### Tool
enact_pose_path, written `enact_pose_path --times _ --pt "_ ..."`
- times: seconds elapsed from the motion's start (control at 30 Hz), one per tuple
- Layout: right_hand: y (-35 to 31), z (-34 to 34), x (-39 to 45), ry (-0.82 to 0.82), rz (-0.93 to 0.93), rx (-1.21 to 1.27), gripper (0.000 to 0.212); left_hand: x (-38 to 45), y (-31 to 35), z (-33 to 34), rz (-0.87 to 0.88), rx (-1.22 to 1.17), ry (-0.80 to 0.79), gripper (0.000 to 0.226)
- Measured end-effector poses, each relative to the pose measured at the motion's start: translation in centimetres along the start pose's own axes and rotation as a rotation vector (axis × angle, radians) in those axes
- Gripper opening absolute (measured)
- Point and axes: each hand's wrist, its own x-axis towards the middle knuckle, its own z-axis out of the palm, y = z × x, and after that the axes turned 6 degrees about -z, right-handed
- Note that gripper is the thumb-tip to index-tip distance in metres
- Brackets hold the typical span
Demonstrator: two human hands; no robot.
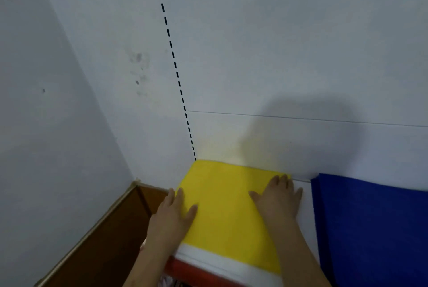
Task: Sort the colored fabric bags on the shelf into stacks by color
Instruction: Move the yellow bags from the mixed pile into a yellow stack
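Observation:
A flat yellow fabric bag [228, 212] lies on the white shelf top [305, 212], against the wall at the shelf's left end. My left hand [172, 214] rests flat on its left edge, fingers straight. My right hand [279, 198] presses flat on its right edge near the far corner. A blue fabric bag [372, 228] lies flat to the right, a strip of white shelf between the two.
White walls [254, 66] close the shelf at the back and the left. A brown wooden panel with a gold trim [108, 235] drops away at the lower left. The shelf's red front edge [185, 270] shows below the yellow bag.

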Motion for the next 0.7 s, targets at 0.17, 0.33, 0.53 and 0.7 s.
enact_pose_path --times 0.17,0.33,0.53,0.7 --pt "-0.2 0.7 0.4 0.051 -0.041 -0.092 0.07 0.7 -0.4 1.0 0.037 0.024 0.048 0.063" --pt "-1.2 0.4 -0.2 0.106 -0.139 -0.208 0.036 0.5 0.4 1.5 0.156 0.088 0.136 0.047" --pt "-2.0 -2.5 -3.6 0.039 -0.091 0.215 0.031 -0.6 0.7 -1.5 0.254 -0.376 0.003 0.046" --pt "-1.5 -6.4 -8.9 0.193 0.014 0.915 0.044 -3.2 1.1 -5.0 0.322 -0.946 -0.111 0.048"
